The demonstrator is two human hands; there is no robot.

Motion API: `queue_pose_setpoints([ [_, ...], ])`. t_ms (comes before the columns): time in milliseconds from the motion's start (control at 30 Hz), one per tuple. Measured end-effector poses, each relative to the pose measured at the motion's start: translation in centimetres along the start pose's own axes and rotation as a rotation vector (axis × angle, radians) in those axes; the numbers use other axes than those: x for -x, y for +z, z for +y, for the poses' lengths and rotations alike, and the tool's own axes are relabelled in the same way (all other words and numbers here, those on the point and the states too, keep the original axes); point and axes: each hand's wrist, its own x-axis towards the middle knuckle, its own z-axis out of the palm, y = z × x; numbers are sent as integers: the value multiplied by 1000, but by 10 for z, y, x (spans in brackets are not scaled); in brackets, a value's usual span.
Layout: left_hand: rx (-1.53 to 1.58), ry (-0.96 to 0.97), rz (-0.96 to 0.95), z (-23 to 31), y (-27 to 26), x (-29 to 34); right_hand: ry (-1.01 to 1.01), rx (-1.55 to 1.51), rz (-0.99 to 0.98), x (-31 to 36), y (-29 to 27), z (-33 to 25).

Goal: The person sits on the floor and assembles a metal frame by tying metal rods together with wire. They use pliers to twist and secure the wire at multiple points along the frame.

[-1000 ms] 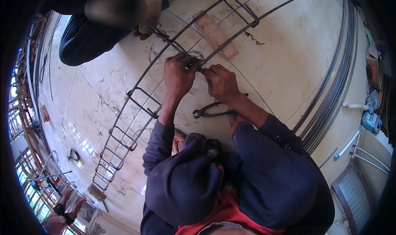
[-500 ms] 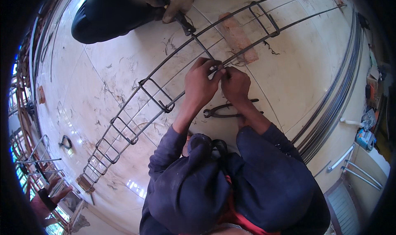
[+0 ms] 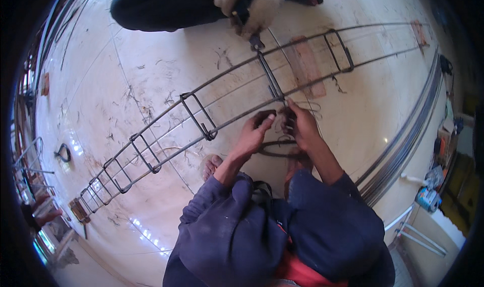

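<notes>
I see a pale polished floor, scuffed and littered with short wire offcuts. Across it lies a long steel bar cage, curving from the lower left to the upper right, with rectangular ties set along it at intervals.

My left hand is at the near bar of the cage, fingers curled around a small dark piece that I cannot identify; the grip looks closed. My right hand is just beside it, fingers bent onto thin binding wire at the joint where a tie crosses the bar. Whether it pinches the wire firmly I cannot tell. The two hands are near each other, almost touching.

A pair of pincers lies on the floor just below both hands, untouched. One bare foot shows beside my left forearm.

At the top edge another person's gloved hand works a tool at the far bar. A bundle of long rods lies along the right.
</notes>
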Motion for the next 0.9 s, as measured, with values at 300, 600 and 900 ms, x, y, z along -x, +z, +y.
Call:
queue_pose_setpoints([
  [300, 797, 60, -326, -27, 45, -34, -636, 1233, 50, 50, -84, 67],
  [600, 238, 220, -91, -27, 55, -44, -511, 1438, -48, 53, -120, 92],
  [900, 357, 191, -97, -23, 38, -39, -865, 1718, -96, 44, -98, 62],
])
